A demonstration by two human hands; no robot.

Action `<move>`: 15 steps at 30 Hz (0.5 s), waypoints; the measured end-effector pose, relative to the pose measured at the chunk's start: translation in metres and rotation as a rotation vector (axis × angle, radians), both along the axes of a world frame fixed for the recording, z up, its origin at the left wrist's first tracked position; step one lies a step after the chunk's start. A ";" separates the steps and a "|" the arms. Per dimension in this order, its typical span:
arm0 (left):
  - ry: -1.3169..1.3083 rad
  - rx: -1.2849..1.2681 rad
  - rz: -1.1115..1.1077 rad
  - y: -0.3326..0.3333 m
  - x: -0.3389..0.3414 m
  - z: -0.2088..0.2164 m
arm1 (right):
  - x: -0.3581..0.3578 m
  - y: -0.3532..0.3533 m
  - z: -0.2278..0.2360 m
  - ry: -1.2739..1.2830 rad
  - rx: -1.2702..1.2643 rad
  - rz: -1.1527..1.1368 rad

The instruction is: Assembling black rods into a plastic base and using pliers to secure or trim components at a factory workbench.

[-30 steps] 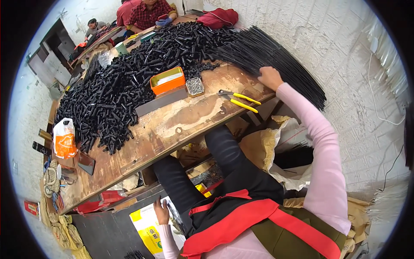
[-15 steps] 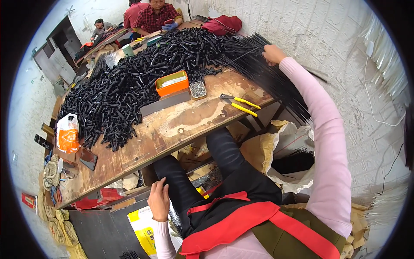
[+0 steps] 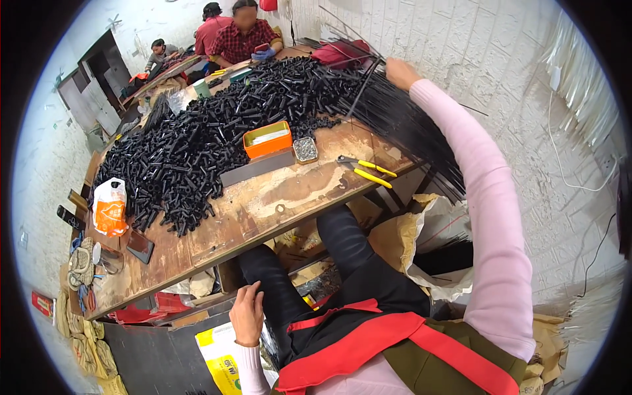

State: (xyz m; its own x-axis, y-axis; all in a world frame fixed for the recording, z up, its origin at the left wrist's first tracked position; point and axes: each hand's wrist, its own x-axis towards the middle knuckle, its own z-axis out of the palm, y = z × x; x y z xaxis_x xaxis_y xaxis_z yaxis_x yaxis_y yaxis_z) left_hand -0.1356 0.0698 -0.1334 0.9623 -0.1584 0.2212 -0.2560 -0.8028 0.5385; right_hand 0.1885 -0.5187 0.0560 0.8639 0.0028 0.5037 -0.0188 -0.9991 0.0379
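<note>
My right hand (image 3: 400, 74) is closed around some thin black rods (image 3: 408, 118), over the bundle at the right end of the wooden table (image 3: 263, 217); how many I grip I can't tell. My left hand (image 3: 248, 317) is unclenched and holds nothing that I can see, fingers loosely bent beside my left thigh (image 3: 266, 271), near a yellow-and-white sack (image 3: 217, 349). Between me and the rods lie yellow-handled pliers (image 3: 374, 178), and left of them a small container of silvery metal bits (image 3: 305, 151), a dark flat strip (image 3: 258, 168) and an orange box (image 3: 270, 147). Beyond spreads a heap of short black tubes (image 3: 191, 145), a plastic bag (image 3: 110, 214) and smartphone (image 3: 140, 246) at its left edge. A co-worker in a checked shirt (image 3: 242, 43) sits past the heap.
</note>
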 end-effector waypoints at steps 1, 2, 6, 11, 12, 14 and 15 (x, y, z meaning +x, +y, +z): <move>-0.009 0.006 -0.001 -0.001 -0.002 0.003 | 0.004 0.024 -0.003 -0.013 0.037 0.038; -0.020 0.005 -0.016 -0.005 -0.002 0.007 | 0.006 0.032 -0.002 -0.027 0.067 0.061; -0.033 -0.061 -0.056 -0.016 0.000 0.015 | 0.023 0.021 0.011 0.198 0.263 0.096; -0.015 -0.069 -0.021 -0.010 -0.012 0.014 | 0.025 0.068 0.041 0.585 0.975 0.159; -0.006 -0.094 -0.062 -0.016 -0.010 0.015 | 0.029 0.058 0.047 0.541 0.936 0.265; 0.019 -0.096 -0.063 -0.016 -0.011 0.020 | 0.032 0.089 0.044 0.530 1.207 0.390; 0.030 -0.124 -0.097 -0.018 -0.010 0.024 | 0.031 0.105 0.048 0.607 1.334 0.413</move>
